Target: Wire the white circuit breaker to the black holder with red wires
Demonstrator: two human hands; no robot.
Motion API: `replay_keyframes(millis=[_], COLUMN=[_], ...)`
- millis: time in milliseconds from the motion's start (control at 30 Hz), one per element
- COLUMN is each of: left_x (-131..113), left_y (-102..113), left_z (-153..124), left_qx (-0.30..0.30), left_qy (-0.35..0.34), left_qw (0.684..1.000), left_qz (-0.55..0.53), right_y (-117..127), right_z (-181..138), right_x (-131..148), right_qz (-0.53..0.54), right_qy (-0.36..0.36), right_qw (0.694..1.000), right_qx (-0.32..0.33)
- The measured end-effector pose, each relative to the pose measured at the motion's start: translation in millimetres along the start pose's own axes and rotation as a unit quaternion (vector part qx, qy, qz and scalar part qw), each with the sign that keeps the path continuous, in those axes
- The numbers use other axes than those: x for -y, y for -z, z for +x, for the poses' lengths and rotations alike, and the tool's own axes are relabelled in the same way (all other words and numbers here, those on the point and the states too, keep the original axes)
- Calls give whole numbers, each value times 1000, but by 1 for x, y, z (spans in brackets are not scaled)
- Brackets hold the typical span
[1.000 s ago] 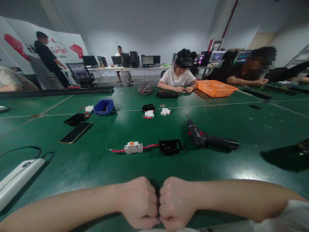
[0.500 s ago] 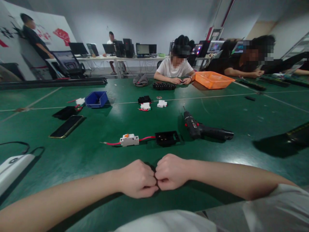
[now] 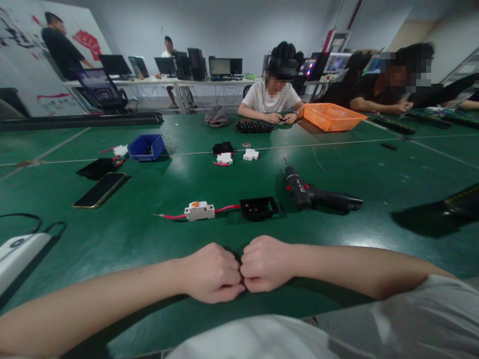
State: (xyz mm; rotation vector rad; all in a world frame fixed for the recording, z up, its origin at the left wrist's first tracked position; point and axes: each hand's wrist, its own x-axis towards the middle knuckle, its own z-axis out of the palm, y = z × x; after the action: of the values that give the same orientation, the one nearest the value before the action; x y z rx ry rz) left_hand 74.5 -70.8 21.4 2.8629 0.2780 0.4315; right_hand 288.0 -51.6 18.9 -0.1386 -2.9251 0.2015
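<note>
My left hand (image 3: 212, 273) and my right hand (image 3: 265, 263) are both clenched into fists, knuckles touching, resting on the green table (image 3: 149, 219) just in front of me. Nothing shows inside either fist. Beyond them lies a white circuit breaker (image 3: 199, 211) with red wires, beside a small black tray (image 3: 258, 208). A black electric screwdriver (image 3: 318, 195) lies to the right of the tray.
A phone (image 3: 100, 189), a blue bin (image 3: 145, 146) and a white power unit (image 3: 17, 252) lie on the left. Small white and black parts (image 3: 224, 158) sit mid-table. Across the table people sit near an orange tray (image 3: 332, 116). A dark object (image 3: 441, 212) lies at right.
My fists stayed pressed together and sit a little farther out from me than a second ago. The view shifted as my head moved; things on the table stayed put.
</note>
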Motion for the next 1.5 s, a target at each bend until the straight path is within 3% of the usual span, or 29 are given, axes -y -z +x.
replay_keyframes(millis=[133, 200, 333, 500, 667, 833, 1033, 1500], left_x=[-24, -38, -58, -72, -56, -26, -18, -18], left_y=[-5, -6, -1, 2, -15, -21, -14, -14], left_z=[-5, -7, -6, -4, -9, -6, -2, -3], left_qx=[40, 65, 107, 123, 82, -16, -13, -19], left_qy=[-47, -64, -69, -29, -107, -90, -46, -39], left_qw=[996, 994, 992, 986, 990, 995, 999, 999], left_qz=[-59, -57, 11, 111, 34, -43, -12, -24], right_y=[-3, -2, 9, 19, 2, -14, -9, -9], right_z=[-2, -2, 0, 1, 1, 2, 2, 1], right_x=[29, 39, 49, 56, 43, 26, 15, 12], right_qz=[34, 40, 32, -2, 66, 74, 49, 70], right_qy=[119, 138, 102, 26, 71, 63, 55, 45], right_qw=[991, 986, 986, 988, 992, 995, 997, 997], right_qx=[49, 79, 129, 152, 86, -6, 2, 3])
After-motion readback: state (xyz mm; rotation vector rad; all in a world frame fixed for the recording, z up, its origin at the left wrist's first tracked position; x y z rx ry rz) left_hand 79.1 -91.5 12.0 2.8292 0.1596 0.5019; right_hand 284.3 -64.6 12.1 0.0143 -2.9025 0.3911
